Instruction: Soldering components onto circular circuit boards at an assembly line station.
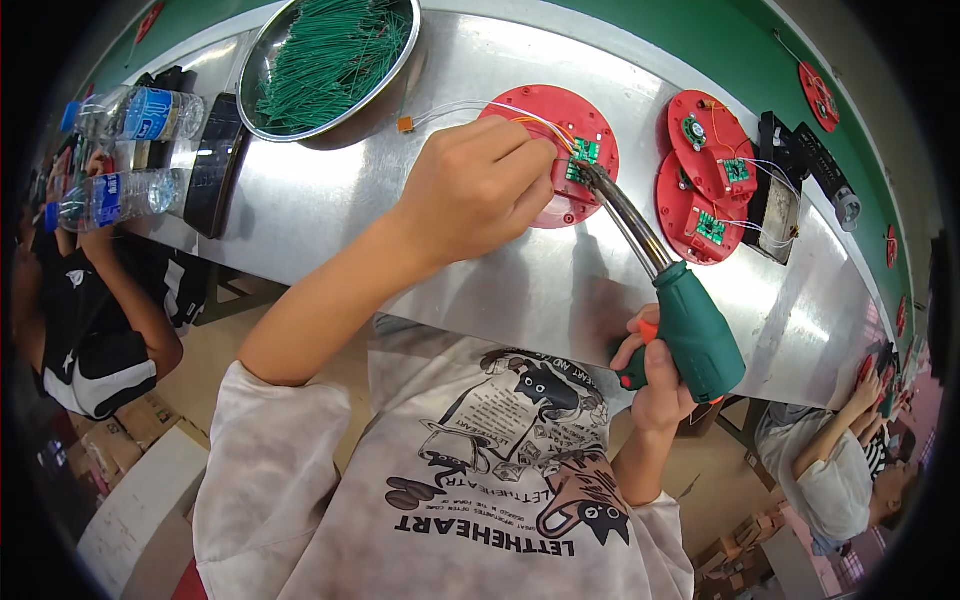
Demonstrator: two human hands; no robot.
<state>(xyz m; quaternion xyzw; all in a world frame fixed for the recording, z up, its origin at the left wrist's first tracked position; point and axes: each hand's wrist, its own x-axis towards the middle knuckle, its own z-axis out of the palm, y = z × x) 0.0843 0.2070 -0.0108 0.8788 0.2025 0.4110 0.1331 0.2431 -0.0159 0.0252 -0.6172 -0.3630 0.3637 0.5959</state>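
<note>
A pale T-shirt [440, 500] printed with dark cat figures fills the near foreground, worn by a person at a shiny metal table [480, 60]. The right hand [655, 385] is wrapped around the handle of a green soldering gun [700, 335], whose metal barrel slants toward the far left, its tip at a small green circuit board [587, 150]. Whether the tip touches it cannot be told. The board sits on a red disc [535, 105] near the middle of the table. The left hand [480, 180], fingers curled together, covers the disc's left part beside thin wires [545, 124]; its fingertips are hidden, so what it pinches cannot be told. To its left, a small orange block [405, 124] lies at the ends of pale leads. Farther left stands a metal bowl [408, 65] heaped with green wires [330, 60], and beyond it a dark, flat object [215, 165] and plastic bottles [160, 115]. To the right, two more red discs [680, 225] overlap beside a metal tray [768, 215]. Co-workers sit at far left and far right.
</note>
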